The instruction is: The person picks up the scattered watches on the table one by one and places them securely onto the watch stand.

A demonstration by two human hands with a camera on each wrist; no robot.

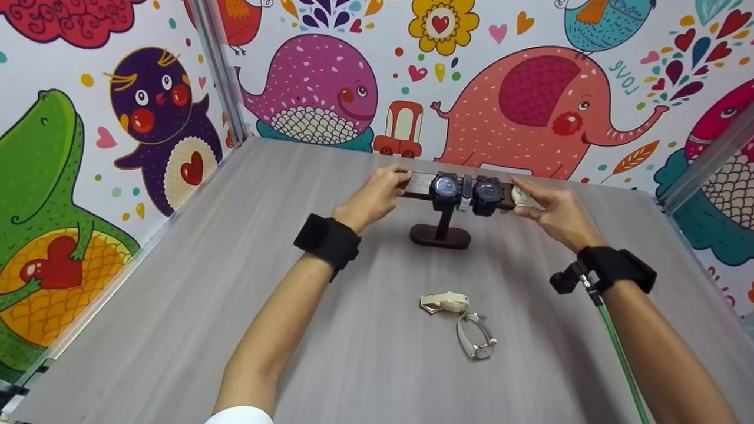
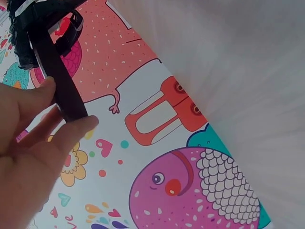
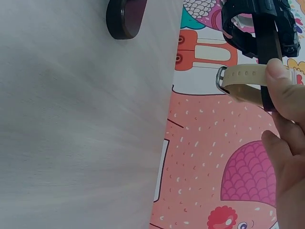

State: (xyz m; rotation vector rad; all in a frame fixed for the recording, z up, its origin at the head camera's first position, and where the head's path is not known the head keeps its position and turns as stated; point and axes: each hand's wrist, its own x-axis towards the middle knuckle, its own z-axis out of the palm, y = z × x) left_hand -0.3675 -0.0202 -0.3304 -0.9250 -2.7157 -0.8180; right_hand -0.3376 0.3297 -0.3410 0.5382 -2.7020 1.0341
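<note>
- At the far middle of the grey table (image 1: 177, 330), a dark wooden watch stand (image 1: 440, 235) stood upright on its oval base, its crossbar (image 1: 419, 184) running left to right just before the cartoon wall (image 1: 530, 88).
- On the left end of that crossbar, the left hand (image 1: 374, 199) gripped the bar; in the left wrist view its thumb and fingertips (image 2: 78, 128) pinched the dark strip from either side.
- Just right of the left hand, a black watch (image 1: 446, 189) was wrapped around the bar, face toward the person.
- Between the two black watches, a narrow grey strap (image 1: 466, 193) hung over the bar.
- Next came a second black watch (image 1: 488, 192), also wrapped around the bar.
- At the right end, a beige watch (image 1: 519, 197) sat touching the crossbar, and the right hand (image 1: 556, 213) pinched it; the right wrist view showed the thumb pressed on its pale strap (image 3: 243, 78) beside the metal buckle, the other fingers loosely curled below.
- Nearer the person, well apart from the stand, a cream-strapped watch (image 1: 446, 302) lay flat on the table.
- Just beside it to the right, touching or nearly so, lay a white-strapped watch (image 1: 476, 338) with a round metal case.
</note>
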